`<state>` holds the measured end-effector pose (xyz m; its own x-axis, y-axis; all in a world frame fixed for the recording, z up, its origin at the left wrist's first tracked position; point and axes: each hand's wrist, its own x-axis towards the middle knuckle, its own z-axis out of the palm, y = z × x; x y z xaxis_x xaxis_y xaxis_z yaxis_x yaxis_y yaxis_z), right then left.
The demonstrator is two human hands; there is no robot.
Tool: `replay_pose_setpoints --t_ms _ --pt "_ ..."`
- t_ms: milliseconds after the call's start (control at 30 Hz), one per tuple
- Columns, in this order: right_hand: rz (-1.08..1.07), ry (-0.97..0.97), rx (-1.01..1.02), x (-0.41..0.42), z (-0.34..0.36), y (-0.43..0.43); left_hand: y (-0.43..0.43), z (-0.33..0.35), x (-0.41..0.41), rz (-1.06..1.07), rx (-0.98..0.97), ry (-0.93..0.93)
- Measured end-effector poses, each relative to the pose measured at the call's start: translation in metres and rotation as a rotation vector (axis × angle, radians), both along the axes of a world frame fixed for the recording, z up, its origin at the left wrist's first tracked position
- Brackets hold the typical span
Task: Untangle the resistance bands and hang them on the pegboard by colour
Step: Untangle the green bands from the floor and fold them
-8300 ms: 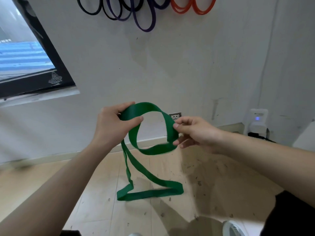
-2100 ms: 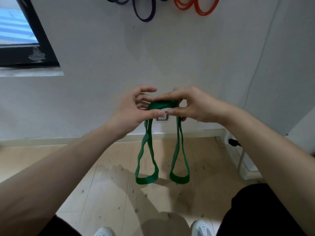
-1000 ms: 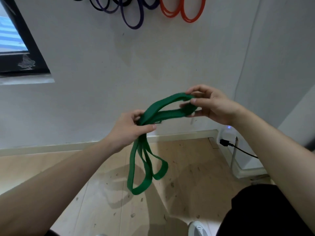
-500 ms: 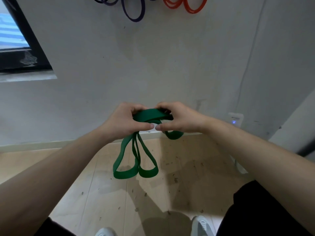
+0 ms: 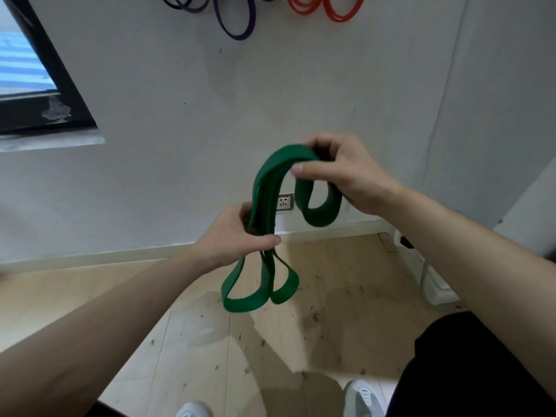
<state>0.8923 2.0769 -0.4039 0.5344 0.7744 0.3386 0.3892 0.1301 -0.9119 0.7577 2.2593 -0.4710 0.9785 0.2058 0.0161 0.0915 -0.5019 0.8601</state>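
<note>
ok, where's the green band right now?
Head view, centre: green band folded in loops, held between left hand below and right hand above, in front of the wall socket.

Wall socket [image 5: 285,202] between left hand [image 5: 237,236] and right hand [image 5: 346,176], on the wall [image 5: 270,85] behind. Dark-framed window [image 5: 36,94] well up and left of left hand. Pale wood floor [image 5: 90,296] and white shoes [image 5: 365,397] below both hands.

A wide, flat green resistance band [image 5: 263,191], folded into several strands. It arches from the right hand [image 5: 340,176], which pinches its top, down to the left hand [image 5: 237,236], which grips the gathered strands. Two loops hang below the left hand, one below the right. Purple bands [image 5: 239,38] and orange bands [image 5: 340,18] hang on the wall above.
</note>
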Motion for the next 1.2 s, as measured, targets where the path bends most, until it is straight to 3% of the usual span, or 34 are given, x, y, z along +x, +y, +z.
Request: replay_pose_setpoints --t_ms 133,433,567,667,900,1200 --pt "-0.088 0.086 0.108 0.022 0.002 -0.015 0.004 -0.004 0.003 0.029 -0.013 -0.020" --pt "0.010 -0.070 -0.655 0.060 -0.054 -0.045 0.028 0.020 0.005 0.130 -0.255 -0.197" --pt "0.067 -0.167 -0.774 0.045 -0.072 -0.023 0.025 0.028 0.007 0.064 -0.271 -0.239" --pt "0.079 -0.143 -0.734 0.033 -0.071 -0.007 0.022 0.031 0.010 0.037 -0.299 -0.274" --pt "0.092 0.089 -0.248 0.002 -0.054 0.025 0.022 0.032 0.010 -0.002 -0.239 -0.313" --pt "0.122 0.096 -0.275 -0.003 -0.054 0.035 0.032 0.033 0.007 0.111 -0.342 -0.339"
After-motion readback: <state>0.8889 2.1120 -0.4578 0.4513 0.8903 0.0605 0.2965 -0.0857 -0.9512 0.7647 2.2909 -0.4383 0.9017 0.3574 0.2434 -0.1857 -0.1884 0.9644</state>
